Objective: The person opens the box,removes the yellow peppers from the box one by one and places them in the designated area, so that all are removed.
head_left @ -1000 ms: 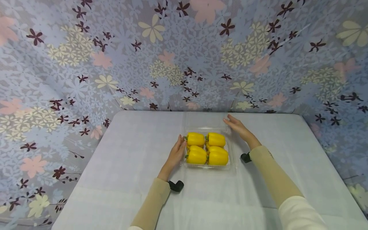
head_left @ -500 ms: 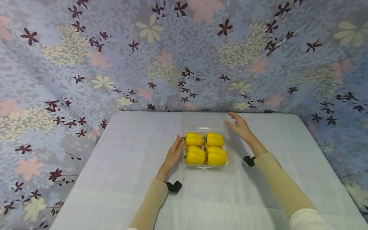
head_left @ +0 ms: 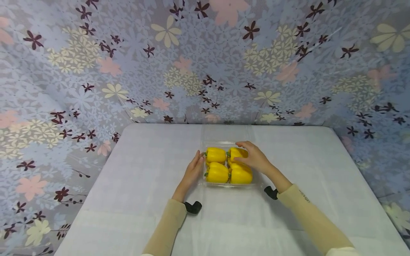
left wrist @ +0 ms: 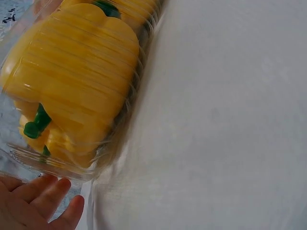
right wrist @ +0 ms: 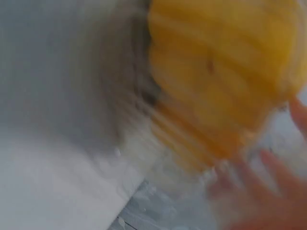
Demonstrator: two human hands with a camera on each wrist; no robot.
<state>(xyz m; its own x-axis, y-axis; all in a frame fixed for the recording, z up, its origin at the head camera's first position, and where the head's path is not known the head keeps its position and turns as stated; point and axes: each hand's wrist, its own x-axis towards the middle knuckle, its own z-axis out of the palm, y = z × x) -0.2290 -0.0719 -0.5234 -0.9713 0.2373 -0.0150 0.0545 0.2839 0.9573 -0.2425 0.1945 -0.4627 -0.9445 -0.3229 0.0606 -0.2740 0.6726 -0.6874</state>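
Observation:
Several yellow bell peppers (head_left: 217,173) lie in two rows in a clear plastic container (head_left: 221,185), its lid (head_left: 224,133) folded back behind it. My left hand (head_left: 192,169) is at the container's left side, fingers extended; in the left wrist view that hand (left wrist: 38,206) is close to the ribbed wall, and contact is hard to tell. Over the back right bell pepper (head_left: 233,153) reaches my right hand (head_left: 256,158), thumb and fingers spread to either side, partly covering it. Motion blurs the right hand (right wrist: 268,191) in the right wrist view.
A white cloth-covered table (head_left: 153,160) extends around the container. Behind it hangs a flower-patterned curtain (head_left: 192,71), also along both sides. Black camera mounts (head_left: 193,207) project from the wrists.
My right hand has left the lid's right edge and come left and toward me, over the back right bell pepper. The left hand has stayed beside the container.

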